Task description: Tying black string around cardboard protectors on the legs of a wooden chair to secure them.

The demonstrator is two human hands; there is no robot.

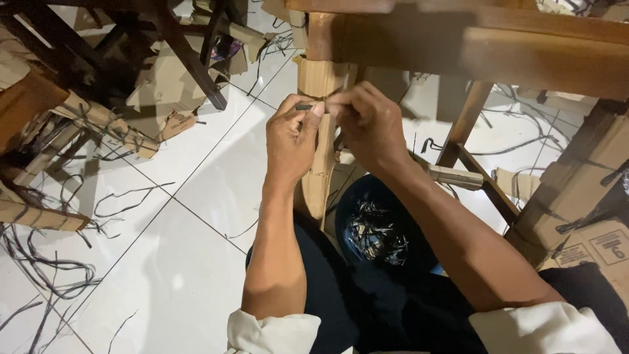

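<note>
My left hand [291,137] and my right hand [368,124] meet at a wooden furniture leg wrapped in brown cardboard [319,78]. Both pinch a thin dark strap [304,106] that runs across the cardboard wrap, fingertips nearly touching. The leg hangs from a brown wooden frame [485,49] across the top of the view. Below my hands, between my knees, stands a dark blue bucket [377,226] holding a tangle of dark straps. My forearms are bare, with white sleeves rolled at the elbows.
White tiled floor [164,262] is littered with loose black straps [39,275] at the left. Cardboard scraps and dark wooden chair legs [190,62] crowd the upper left. A cardboard-wrapped piece and a printed box [590,216] stand at the right, with slanted wooden braces [465,124] behind my right arm.
</note>
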